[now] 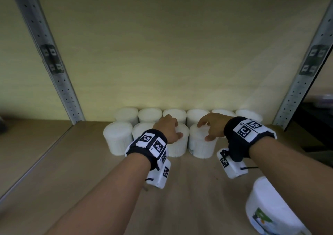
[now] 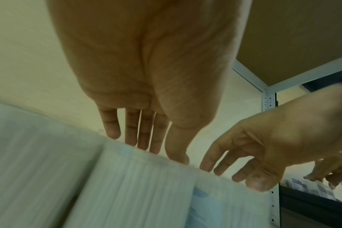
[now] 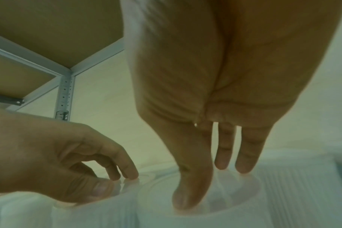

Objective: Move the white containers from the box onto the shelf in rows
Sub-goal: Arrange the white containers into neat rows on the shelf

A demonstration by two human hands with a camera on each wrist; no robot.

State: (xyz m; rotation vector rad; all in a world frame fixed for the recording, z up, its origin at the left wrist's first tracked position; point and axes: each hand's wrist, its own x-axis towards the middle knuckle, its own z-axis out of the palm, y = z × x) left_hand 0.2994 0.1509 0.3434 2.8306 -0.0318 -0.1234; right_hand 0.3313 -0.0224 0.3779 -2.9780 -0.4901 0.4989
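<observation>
On the shelf (image 1: pixel 75 162), starting at the far left, a perforated metal upright (image 1: pixel 54 68) climbs out of the board, and beside it the rows begin: a back row of white containers (image 1: pixel 150 114) standing against the wall, six across, and a front row (image 1: pixel 118 139) forming just ahead of them, tubs touching side by side. Moving in, the left hand (image 1: pixel 168 129) sits over the third front container (image 1: pixel 177 144), fingers draped across its lid and thumb down the near side; the left wrist view shows those fingers fairly straight, tips at the lid's edge, so this reads as steadying rather than a firm clasp. Right next door, the right hand (image 1: pixel 213 127) is spread wide over the fourth front container (image 1: pixel 201 145), thumb on the near rim, fingertips on the lid — the right wrist view confirms tips resting on top, nothing pinched. Both tubs stand upright on the board, so the placing step looks all but finished: two more added to the front row. Further right, one more labelled container (image 1: pixel 270 206) waits at the shelf's near edge, out of line. The box is not in view. Next call, I'd judge: lift both hands straight off without nudging the neighbours, then take that stray tub and seat it snug against the fourth, keeping the row straight.
</observation>
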